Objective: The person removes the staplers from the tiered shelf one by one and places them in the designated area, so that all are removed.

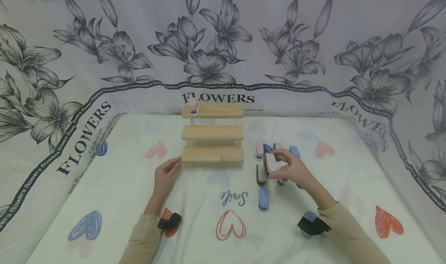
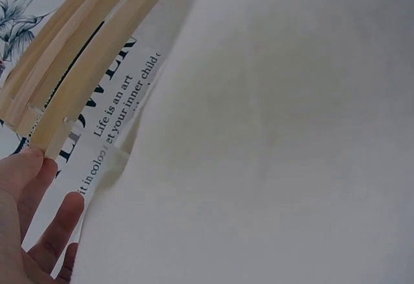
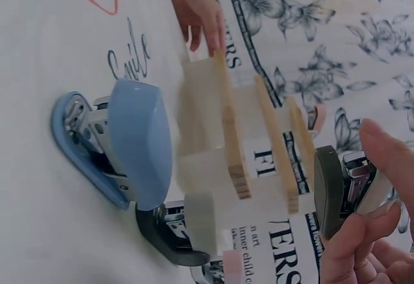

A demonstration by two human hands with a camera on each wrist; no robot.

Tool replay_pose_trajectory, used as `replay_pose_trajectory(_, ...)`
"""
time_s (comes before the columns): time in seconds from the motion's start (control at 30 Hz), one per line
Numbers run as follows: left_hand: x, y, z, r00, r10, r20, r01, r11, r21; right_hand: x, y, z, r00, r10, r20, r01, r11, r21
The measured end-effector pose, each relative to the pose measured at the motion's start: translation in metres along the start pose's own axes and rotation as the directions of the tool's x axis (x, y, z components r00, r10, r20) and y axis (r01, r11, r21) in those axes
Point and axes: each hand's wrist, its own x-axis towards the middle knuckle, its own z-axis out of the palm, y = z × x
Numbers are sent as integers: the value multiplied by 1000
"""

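My right hand point(image 1: 292, 167) pinches a small white-and-dark stapler point(image 1: 270, 164) between thumb and fingers, lifted above the other staplers. In the right wrist view its dark base point(image 3: 328, 193) faces the shelf. With thumb and finger, my left hand point(image 1: 165, 177) grips the left end of the lowest step of a three-step wooden shelf point(image 1: 212, 154). On the top step, towards its left, stands a pink stapler point(image 1: 193, 106). A blue stapler point(image 1: 263, 198) lies nearest me, below another white-and-dark stapler point(image 1: 259, 175).
Right of the shelf, a pink-topped stapler point(image 1: 259, 150) and a blue one point(image 1: 294, 151) sit on the heart-print cloth point(image 1: 115, 202). More staplers are partly hidden behind my right hand. A flower-print curtain point(image 1: 223, 43) hangs behind the shelf.
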Motion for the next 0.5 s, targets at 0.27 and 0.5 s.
replay_pose_trajectory(0.27, -1, -1, 6, 1000, -5, 19, 6, 1000, -14, -38, 25, -7, 996, 84, -30, -83, 996, 28)
replay_pose_trajectory(0.5, -8, 31, -1, 1000, -1, 21, 0, 1000, 18, -62, 47, -5, 994, 107, -23, -106, 993, 59)
